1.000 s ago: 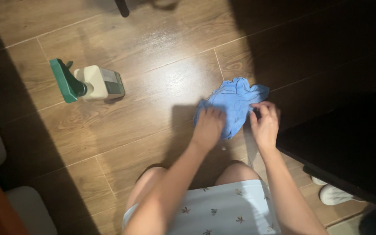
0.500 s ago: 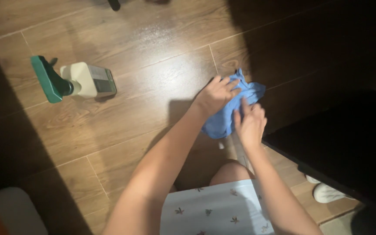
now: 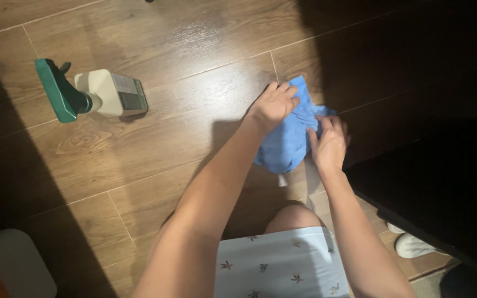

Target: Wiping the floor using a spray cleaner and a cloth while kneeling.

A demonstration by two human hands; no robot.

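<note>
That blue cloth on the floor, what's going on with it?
A person crouched over a brown wood-plank floor has both hands on a crumpled blue cloth. The left hand grips its upper edge, and the right hand pinches its right side. A white spray bottle with a green trigger head lies on its side on the floor to the left, untouched. A dark piece of furniture stands at the right.

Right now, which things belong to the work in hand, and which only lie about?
In hand:
- blue cloth, held by left hand and right hand

Lying about:
- spray bottle on the wooden floor
- white shoe
</note>
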